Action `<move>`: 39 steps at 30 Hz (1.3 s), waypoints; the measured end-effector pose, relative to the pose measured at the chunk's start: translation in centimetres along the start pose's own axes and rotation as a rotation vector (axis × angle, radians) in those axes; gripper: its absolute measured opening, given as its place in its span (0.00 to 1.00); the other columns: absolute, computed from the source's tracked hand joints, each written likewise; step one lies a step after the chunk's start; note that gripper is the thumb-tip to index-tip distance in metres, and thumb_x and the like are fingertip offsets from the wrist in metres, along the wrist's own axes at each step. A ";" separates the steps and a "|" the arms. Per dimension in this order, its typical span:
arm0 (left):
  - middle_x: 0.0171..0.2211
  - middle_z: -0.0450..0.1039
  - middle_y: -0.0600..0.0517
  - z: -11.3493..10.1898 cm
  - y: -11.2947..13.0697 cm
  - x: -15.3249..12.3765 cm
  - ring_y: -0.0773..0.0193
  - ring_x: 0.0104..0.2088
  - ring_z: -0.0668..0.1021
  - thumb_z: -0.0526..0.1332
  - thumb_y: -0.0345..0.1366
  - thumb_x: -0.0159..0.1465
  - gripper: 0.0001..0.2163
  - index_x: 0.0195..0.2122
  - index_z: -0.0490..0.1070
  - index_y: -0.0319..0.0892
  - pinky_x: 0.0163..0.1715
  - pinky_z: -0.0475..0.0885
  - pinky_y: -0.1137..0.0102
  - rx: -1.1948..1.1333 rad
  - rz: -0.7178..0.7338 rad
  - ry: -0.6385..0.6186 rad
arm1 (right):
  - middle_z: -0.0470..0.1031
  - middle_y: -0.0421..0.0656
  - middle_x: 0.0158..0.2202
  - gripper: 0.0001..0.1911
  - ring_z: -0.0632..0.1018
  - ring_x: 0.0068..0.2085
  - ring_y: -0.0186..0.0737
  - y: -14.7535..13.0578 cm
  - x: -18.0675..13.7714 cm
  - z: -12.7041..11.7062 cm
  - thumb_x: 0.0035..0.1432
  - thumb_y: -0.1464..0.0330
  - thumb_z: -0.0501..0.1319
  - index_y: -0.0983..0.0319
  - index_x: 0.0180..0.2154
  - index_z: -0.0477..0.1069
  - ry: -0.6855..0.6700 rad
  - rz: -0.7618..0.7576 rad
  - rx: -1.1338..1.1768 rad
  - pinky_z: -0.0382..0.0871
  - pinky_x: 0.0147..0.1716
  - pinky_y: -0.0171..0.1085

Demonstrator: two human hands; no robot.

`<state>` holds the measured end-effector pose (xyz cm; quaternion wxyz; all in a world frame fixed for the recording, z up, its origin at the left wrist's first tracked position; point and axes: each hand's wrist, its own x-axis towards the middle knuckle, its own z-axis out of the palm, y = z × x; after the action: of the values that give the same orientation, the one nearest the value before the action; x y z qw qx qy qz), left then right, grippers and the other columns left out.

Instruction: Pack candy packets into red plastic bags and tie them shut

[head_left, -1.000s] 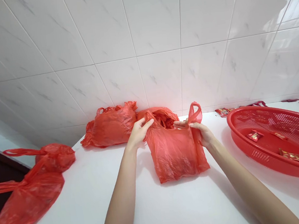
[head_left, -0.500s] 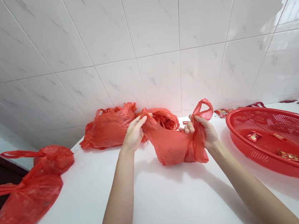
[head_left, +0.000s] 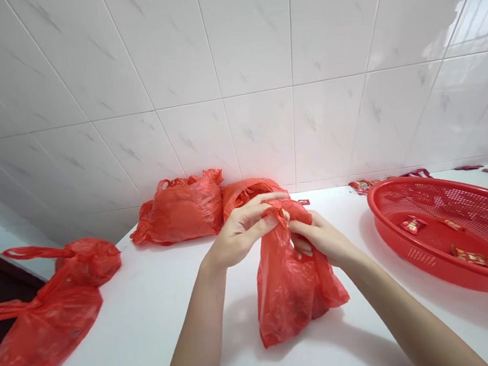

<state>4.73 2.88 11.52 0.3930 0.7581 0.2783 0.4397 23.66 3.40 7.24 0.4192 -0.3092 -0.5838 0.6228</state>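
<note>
A thin red plastic bag point(head_left: 287, 286) hangs between my two hands above the white table, its lower corners spread toward me. My left hand point(head_left: 243, 230) pinches the gathered top of the bag between thumb and fingers. On the other side my right hand point(head_left: 318, 236) is closed on the bag's upper right part, with its fingertips partly hidden by the plastic. The two hands are close together at the bag's top. Just behind my left hand lies a rolled bundle of red bags point(head_left: 245, 190).
A bulging red bag point(head_left: 181, 211) rests against the tiled wall point(head_left: 260, 134). Two tied red bags point(head_left: 52, 316) lie at the table's left edge. On the right stands a red mesh basket point(head_left: 410, 252) holding several small packets point(head_left: 472, 255). More packets lie behind it.
My hands have come together from opposite sides of the bag, gathering its top. The bag now hangs lower and nearer to me, its bottom spread.
</note>
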 end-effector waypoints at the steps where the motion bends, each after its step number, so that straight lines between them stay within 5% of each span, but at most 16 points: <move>1: 0.48 0.79 0.44 0.1 0.0 0.0 0.48 0.54 0.77 0.64 0.51 0.65 0.15 0.36 0.84 0.45 0.54 0.72 0.59 -0.004 -0.003 0.009 | 0.55 0.30 0.12 0.17 0.56 0.17 0.29 0.0 -0.1 0.1 0.60 0.61 0.62 0.58 0.22 0.61 -0.021 -0.009 -0.014 0.59 0.19 0.33; 7: 0.34 0.78 0.48 -0.3 -0.4 0.1 0.56 0.40 0.77 0.65 0.50 0.64 0.14 0.36 0.84 0.45 0.45 0.72 0.64 -0.024 0.026 0.162 | 0.59 0.29 0.17 0.12 0.61 0.20 0.30 -0.4 -0.3 -0.2 0.59 0.60 0.68 0.58 0.36 0.68 -0.069 -0.040 0.015 0.62 0.23 0.33; 12: 0.33 0.75 0.50 -0.8 -0.6 0.1 0.60 0.38 0.75 0.68 0.47 0.62 0.10 0.35 0.85 0.47 0.42 0.71 0.67 -0.069 0.075 0.254 | 0.68 0.36 0.25 0.11 0.69 0.27 0.33 -0.4 -0.1 -0.8 0.61 0.61 0.67 0.60 0.32 0.71 -0.214 -0.131 -0.035 0.66 0.31 0.35; 20: 0.28 0.71 0.50 -0.8 -0.4 0.1 0.60 0.35 0.74 0.71 0.50 0.58 0.11 0.33 0.86 0.49 0.39 0.72 0.65 -0.034 0.111 0.353 | 0.75 0.39 0.28 0.11 0.77 0.33 0.38 -0.4 -0.2 -1.4 0.63 0.60 0.65 0.61 0.35 0.74 -0.263 -0.175 -0.081 0.69 0.40 0.38; 27: 0.24 0.65 0.53 -0.8 -0.8 0.1 0.63 0.29 0.69 0.70 0.50 0.59 0.12 0.28 0.84 0.47 0.33 0.68 0.66 0.023 0.071 0.354 | 0.75 0.39 0.26 0.13 0.76 0.31 0.36 -1.0 -0.3 -1.8 0.65 0.60 0.63 0.61 0.32 0.73 -0.302 -0.129 -0.109 0.69 0.38 0.37; 32: 0.19 0.56 0.56 -1.1 -2.7 0.6 0.67 0.23 0.62 0.67 0.47 0.61 0.23 0.13 0.68 0.43 0.27 0.62 0.68 0.245 -0.040 0.283 | 0.73 0.37 0.22 0.12 0.73 0.28 0.34 0.2 0.6 -2.0 0.64 0.60 0.62 0.61 0.32 0.74 -0.250 -0.025 -0.170 0.66 0.36 0.35; 35: 0.23 0.70 0.54 -1.0 -3.3 0.8 0.64 0.28 0.71 0.66 0.47 0.63 0.16 0.22 0.76 0.43 0.32 0.67 0.68 0.337 -0.105 0.247 | 0.71 0.36 0.21 0.12 0.72 0.26 0.34 0.8 0.9 -2.0 0.62 0.59 0.63 0.61 0.33 0.74 -0.187 0.019 -0.191 0.66 0.33 0.35; 39: 0.45 0.81 0.50 -0.7 -3.2 0.8 0.55 0.45 0.79 0.67 0.47 0.62 0.16 0.47 0.81 0.46 0.49 0.71 0.65 0.390 -0.165 0.294 | 0.68 0.35 0.20 0.11 0.70 0.25 0.34 0.9 1.0 -1.7 0.61 0.60 0.62 0.61 0.33 0.73 -0.164 0.020 -0.183 0.66 0.31 0.35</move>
<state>4.24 5.39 9.42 0.2293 0.7221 0.4729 0.4499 24.58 5.12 6.19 0.3339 -0.2998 -0.6673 0.5945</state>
